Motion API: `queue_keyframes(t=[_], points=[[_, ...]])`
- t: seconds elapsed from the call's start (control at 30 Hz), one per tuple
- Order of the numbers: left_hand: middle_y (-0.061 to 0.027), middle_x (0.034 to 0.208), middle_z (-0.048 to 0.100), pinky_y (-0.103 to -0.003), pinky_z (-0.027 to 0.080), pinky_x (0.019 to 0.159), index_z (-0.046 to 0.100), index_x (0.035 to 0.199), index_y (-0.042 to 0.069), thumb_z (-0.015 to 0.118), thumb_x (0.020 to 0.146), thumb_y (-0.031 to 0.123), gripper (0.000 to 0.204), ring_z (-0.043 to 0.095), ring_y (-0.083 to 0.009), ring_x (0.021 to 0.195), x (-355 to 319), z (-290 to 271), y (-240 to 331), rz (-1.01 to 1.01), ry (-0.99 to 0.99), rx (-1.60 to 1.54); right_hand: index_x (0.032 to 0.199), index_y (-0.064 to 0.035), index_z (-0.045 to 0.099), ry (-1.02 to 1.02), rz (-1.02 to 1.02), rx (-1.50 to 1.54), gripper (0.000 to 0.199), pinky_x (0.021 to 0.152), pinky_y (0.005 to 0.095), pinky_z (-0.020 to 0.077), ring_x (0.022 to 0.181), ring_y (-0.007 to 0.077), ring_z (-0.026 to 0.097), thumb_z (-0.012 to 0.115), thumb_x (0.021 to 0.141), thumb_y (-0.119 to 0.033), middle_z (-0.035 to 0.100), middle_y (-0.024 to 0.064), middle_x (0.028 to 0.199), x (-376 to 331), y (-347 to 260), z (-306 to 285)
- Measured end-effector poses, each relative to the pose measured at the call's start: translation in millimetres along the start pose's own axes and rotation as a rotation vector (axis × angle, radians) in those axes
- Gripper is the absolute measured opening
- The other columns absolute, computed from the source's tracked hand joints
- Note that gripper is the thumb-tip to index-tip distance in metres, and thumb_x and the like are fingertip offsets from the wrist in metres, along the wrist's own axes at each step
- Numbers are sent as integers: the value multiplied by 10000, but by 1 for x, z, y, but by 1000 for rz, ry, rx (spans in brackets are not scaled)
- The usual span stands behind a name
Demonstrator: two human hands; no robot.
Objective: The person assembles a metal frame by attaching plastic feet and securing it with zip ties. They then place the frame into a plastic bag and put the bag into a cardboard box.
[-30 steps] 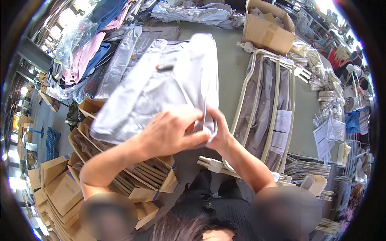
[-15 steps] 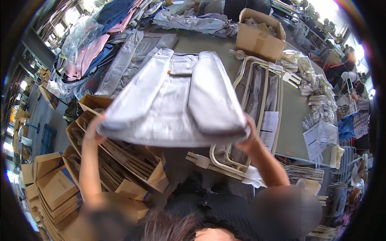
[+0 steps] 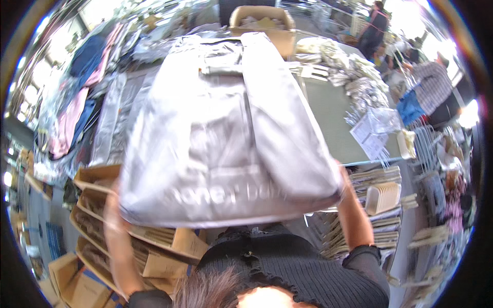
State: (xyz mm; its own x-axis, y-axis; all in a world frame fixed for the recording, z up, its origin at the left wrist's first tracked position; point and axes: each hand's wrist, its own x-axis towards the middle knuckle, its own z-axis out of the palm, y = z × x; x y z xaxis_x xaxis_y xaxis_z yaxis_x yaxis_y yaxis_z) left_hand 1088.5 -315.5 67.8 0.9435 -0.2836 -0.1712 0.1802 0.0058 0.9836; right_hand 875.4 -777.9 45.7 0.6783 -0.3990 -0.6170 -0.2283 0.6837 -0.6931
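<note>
A large silver-grey fabric cover (image 3: 221, 128), its sides folded inward and pale lettering along its near edge, is held up in front of me and blurred by motion. My left hand (image 3: 116, 208) grips its near left corner; the fingers are partly hidden and smeared. At the near right corner my right hand (image 3: 343, 178) holds on, most of it hidden behind the fabric. The cover hides much of the table (image 3: 328, 110) and whatever lies under it.
Open cardboard boxes (image 3: 92, 226) stand at left. Pink and navy fabric (image 3: 72, 113) is piled far left. A cardboard carton (image 3: 263, 23) sits at the back, plastic-bagged parts (image 3: 359, 72) to its right. Stacked cream frames (image 3: 375, 220) lie near right. A person in checks (image 3: 431, 82) works farther right.
The silver cover has come nearer to me and now fills more of the view. Both hands moved nearer with it, still gripping. The view has shifted, and the cream tubular frame is now mostly hidden.
</note>
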Motion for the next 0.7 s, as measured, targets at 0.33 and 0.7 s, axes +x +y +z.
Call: queue_keyframes(t=[0.33, 0.7], points=[[-84, 1079, 600, -269, 435, 876, 486, 1234, -36, 489, 818, -40, 416, 571, -166, 964, 51, 152, -249, -213, -115, 240, 1231, 34, 471, 171, -263, -263, 468, 763, 271, 506, 919, 129, 605, 654, 839, -145, 607, 95, 1084, 32, 83, -133], [-114, 1179, 572, -302, 424, 927, 493, 1241, -47, 480, 875, 42, 377, 555, -192, 1044, 95, 123, -243, -354, -207, 339, 1139, -28, 572, 605, -332, -921, 358, 865, 409, 464, 997, 349, 599, 567, 851, -241, 627, 207, 1047, 34, 100, -130]])
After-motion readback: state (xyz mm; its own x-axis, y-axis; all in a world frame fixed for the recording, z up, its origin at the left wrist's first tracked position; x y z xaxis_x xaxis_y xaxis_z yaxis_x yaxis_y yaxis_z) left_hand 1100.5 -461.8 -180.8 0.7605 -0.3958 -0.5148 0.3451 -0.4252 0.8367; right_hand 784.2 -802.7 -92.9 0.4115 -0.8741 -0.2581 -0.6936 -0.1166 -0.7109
